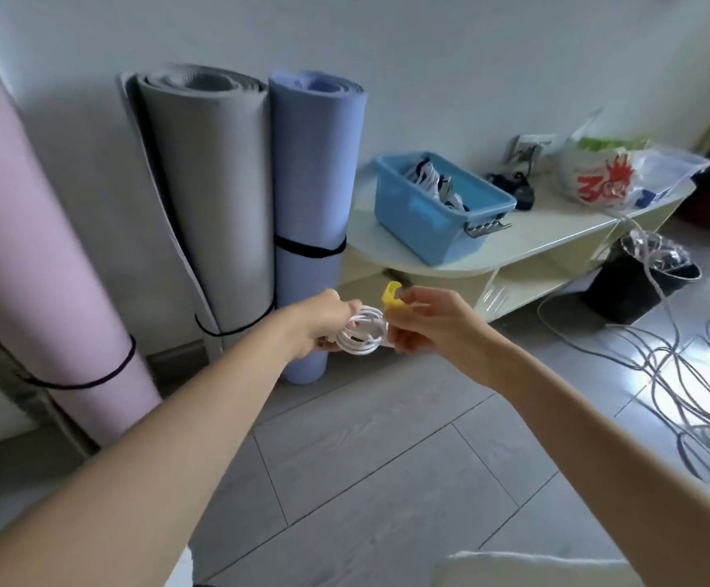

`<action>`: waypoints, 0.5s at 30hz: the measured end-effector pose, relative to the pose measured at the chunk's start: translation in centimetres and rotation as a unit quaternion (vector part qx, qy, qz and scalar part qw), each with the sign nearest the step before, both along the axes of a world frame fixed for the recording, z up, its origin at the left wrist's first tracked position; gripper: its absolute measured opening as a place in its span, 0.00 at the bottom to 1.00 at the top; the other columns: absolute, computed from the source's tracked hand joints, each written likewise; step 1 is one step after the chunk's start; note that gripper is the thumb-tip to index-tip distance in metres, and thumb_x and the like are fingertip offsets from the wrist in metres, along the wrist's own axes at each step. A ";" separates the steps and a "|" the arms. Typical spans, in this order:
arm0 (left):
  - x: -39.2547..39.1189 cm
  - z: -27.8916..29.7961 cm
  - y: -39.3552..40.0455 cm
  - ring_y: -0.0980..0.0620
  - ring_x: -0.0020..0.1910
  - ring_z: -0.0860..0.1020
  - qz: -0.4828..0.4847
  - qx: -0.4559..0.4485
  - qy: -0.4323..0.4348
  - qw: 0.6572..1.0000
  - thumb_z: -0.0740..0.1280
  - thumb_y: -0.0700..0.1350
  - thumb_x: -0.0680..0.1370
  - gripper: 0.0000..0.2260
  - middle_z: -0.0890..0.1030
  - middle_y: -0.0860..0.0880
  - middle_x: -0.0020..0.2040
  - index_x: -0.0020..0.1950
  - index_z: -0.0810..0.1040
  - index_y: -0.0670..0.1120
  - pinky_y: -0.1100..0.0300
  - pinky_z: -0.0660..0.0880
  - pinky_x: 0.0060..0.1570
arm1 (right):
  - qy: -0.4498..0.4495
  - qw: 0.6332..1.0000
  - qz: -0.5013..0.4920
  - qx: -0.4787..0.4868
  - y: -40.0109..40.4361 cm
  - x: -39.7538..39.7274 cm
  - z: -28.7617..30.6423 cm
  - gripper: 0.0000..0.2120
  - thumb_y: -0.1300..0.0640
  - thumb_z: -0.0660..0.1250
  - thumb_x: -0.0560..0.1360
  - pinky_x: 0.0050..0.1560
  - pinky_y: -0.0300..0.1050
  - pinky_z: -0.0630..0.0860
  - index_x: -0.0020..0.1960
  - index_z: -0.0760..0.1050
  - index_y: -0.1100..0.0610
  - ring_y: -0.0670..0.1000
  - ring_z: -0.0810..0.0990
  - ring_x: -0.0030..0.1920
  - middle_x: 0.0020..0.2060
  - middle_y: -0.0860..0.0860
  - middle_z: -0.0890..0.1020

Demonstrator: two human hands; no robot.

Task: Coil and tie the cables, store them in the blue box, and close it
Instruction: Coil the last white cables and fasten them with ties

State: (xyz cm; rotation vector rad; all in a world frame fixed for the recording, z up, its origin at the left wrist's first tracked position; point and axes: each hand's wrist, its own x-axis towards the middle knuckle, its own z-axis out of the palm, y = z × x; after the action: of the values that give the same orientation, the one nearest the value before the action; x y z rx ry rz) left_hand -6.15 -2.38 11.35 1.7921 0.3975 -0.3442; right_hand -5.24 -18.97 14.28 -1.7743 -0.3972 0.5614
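Left hand: gripping the white coil in mid-air, fingers curling round its loops.
Right hand: pinching the yellow tie right at the coil (hands nearly touching).
Box: sitting open on the shelf, well apart from the hands, already holding cables; no lid showing.
Risk, coil: loops are likely springing apart if the left grip is loosening before the tie is closing.
Risk, tie: slipping from the pinch, dropping to the floor.
Risk, floor cables: lying loose nearby, snagging feet.
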 end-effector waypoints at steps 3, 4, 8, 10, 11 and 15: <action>-3.3 2.8 0.0 0.50 0.44 0.78 0.010 -0.077 -0.015 0.997 0.58 0.58 0.79 0.21 0.78 0.43 0.47 0.57 0.72 0.41 0.64 0.76 0.34 | -0.050 0.998 0.008 -0.037 0.7 -3.4 2.0 0.06 0.59 0.69 0.74 0.33 0.41 0.70 0.46 0.75 0.63 0.49 0.74 0.28 0.32 0.56 0.78; -4.1 3.0 0.1 0.49 0.47 0.79 0.008 -0.075 -0.017 0.997 0.58 0.62 0.77 0.25 0.78 0.43 0.49 0.57 0.73 0.41 0.63 0.76 0.37 | -0.097 0.992 0.010 -0.084 1.1 -4.2 2.0 0.08 0.56 0.70 0.73 0.31 0.40 0.68 0.44 0.76 0.61 0.48 0.72 0.28 0.30 0.54 0.77; -7.4 3.5 0.5 0.51 0.41 0.73 -0.040 -0.073 -0.010 0.996 0.61 0.65 0.70 0.25 0.73 0.45 0.39 0.44 0.71 0.42 0.65 0.71 0.38 | -0.272 0.936 0.033 -0.223 2.4 -5.7 2.1 0.10 0.51 0.72 0.71 0.31 0.33 0.64 0.44 0.78 0.58 0.44 0.67 0.30 0.29 0.47 0.74; -8.2 3.4 0.6 0.50 0.44 0.70 -0.078 -0.071 -0.011 0.994 0.63 0.63 0.73 0.23 0.72 0.44 0.43 0.47 0.72 0.42 0.63 0.68 0.43 | -0.306 0.919 0.030 -0.245 2.8 -5.9 2.2 0.10 0.52 0.73 0.69 0.31 0.35 0.64 0.41 0.77 0.57 0.47 0.67 0.31 0.29 0.47 0.73; -8.4 3.5 0.6 0.50 0.46 0.70 -0.080 -0.074 -0.016 0.994 0.63 0.60 0.75 0.20 0.72 0.44 0.45 0.49 0.72 0.43 0.61 0.67 0.45 | -0.317 0.915 0.031 -0.248 2.9 -5.8 2.3 0.12 0.51 0.74 0.68 0.31 0.36 0.63 0.41 0.77 0.59 0.49 0.68 0.32 0.29 0.49 0.73; -7.8 3.8 0.7 0.49 0.46 0.74 -0.006 -0.131 -0.036 0.991 0.61 0.48 0.80 0.10 0.75 0.43 0.46 0.52 0.74 0.42 0.57 0.70 0.48 | -0.339 0.916 0.013 -0.213 2.4 -5.4 2.8 0.14 0.52 0.73 0.70 0.33 0.35 0.63 0.43 0.79 0.64 0.47 0.67 0.32 0.31 0.53 0.76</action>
State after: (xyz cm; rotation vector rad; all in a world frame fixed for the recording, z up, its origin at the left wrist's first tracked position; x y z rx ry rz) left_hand -13.95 -1.72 15.12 1.5454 0.2769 -0.3247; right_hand -10.62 -16.60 17.06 -2.3747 -0.8215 0.0181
